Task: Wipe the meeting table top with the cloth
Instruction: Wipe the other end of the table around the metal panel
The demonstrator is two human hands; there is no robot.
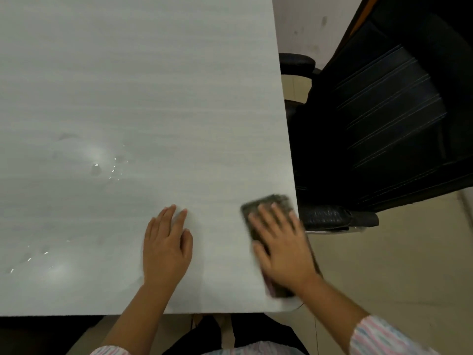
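Plainly, wiping is under way: the right hand (284,248) is pressing the cloth (271,201) flat at the near right corner of the table top (153,85), fingers straight and slightly spread. The left hand (166,249) is resting just inward of that corner, fingers nearly together. Water drops (96,169) are lying farther inward, so the next stroke is likely calling for a sweep there.

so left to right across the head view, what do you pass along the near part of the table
water droplets → left hand flat on the table → right hand pressing the cloth → black chair
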